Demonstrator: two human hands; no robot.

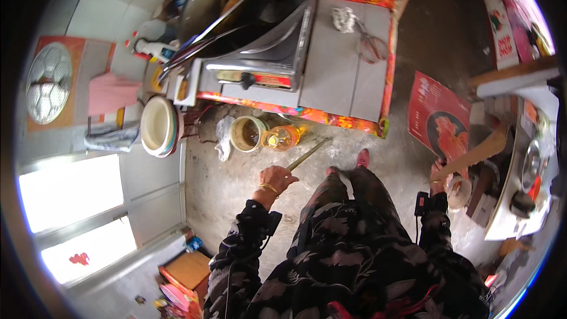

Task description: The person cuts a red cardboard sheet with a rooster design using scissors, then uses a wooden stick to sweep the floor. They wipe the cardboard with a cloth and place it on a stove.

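My left hand (277, 179) is closed around a thin greenish stick (310, 153), which points up and to the right over the concrete floor. On the other side, my right hand (438, 176) grips the lower end of a long brown strip (480, 153), apparently cardboard. A red printed sheet or flattened carton (434, 110) reaches up from the same hand; whether the fingers hold it too is partly hidden. A clear container (459, 191) is just right of that hand. Nearest the stick are a bottle of yellow oil (283, 138) and a cream bucket (246, 134).
A tiled counter (332, 71) with a patterned edge bears a gas stove (266, 66), a large wok (283, 13) with a ladle, and scissors (372, 46). Stacked basins (158, 127) stand left. A white table (509, 204) with dishes is at right, a box (188, 270) at lower left.
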